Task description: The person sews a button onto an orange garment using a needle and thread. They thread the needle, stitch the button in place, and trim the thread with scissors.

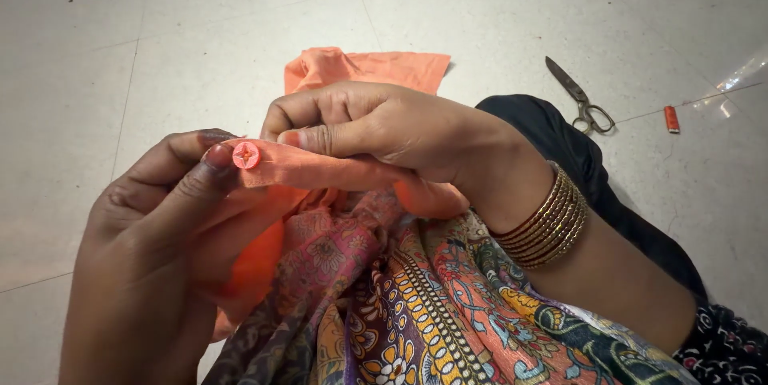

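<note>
An orange cloth [368, 69] lies across my lap and trails onto the floor. A folded strip of it is stretched between both hands. My left hand [160, 217] pinches the strip's end, its thumb beside a small round orange button [246, 155] that sits on the strip. My right hand [376, 129] grips the strip just to the right of the button, fingers curled over it. Gold bangles [548, 221] ring my right wrist. No needle or thread can be made out.
A patterned multicolour garment [416, 305] covers my lap below the hands. On the pale tiled floor [160, 41] at the right lie metal scissors [580, 97] and a small orange-red spool [671, 119]. A piece of clear plastic [744, 77] sits at the far right edge.
</note>
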